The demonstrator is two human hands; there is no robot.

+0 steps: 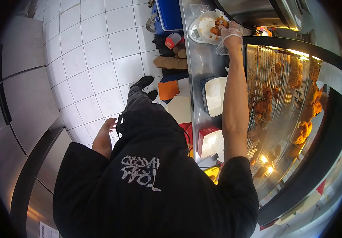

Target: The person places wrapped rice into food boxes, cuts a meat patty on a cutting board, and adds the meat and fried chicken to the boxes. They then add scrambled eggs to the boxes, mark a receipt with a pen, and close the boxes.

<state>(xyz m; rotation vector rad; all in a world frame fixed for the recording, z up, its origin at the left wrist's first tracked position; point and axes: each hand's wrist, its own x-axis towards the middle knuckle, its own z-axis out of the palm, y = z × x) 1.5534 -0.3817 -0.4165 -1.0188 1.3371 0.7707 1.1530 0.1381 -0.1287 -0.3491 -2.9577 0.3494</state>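
My right hand (232, 32), in a clear plastic glove, reaches far forward over a white bowl (205, 26). Its fingers close on a piece of fried chicken (215, 30) in the bowl; the fingertips are partly hidden. More breaded bits lie at the bowl's far side. Under the bowl is a white kitchen scale (195, 34) with a small display. My left hand (109, 125) is bare and hangs low at my side, its fingers loosely apart and holding nothing.
A heated glass cabinet (266, 119) with fried chicken on wire racks stands right of my forearm. Open boxes, one blue-sided (214, 96) and one red (209, 142), stand along the steel counter (196, 67). A blue cooler (169, 16) sits beside the counter, near the tiled floor (95, 59).
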